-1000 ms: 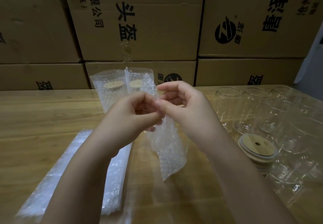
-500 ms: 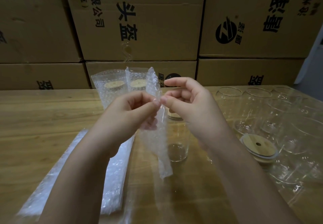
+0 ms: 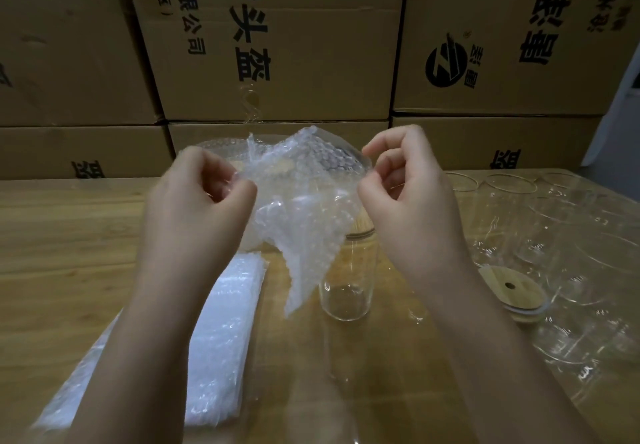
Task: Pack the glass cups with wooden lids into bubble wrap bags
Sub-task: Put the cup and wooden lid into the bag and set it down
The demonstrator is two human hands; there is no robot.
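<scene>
You are pinching the bag (image 3: 304,208) at its mouth. Your left hand (image 3: 194,208) is clamping one edge between thumb and curled fingers, and your right hand (image 3: 412,201) is clamping the opposite edge. The cup (image 3: 349,281) is standing upright on the table (image 3: 69,235), lid on, below your hands. It is sitting nearer your right hand, just beside the bag's hanging closed end.

"头盔", "有限公司" and "(西区)" on the middle cardboard box (image 3: 277,45)
</scene>
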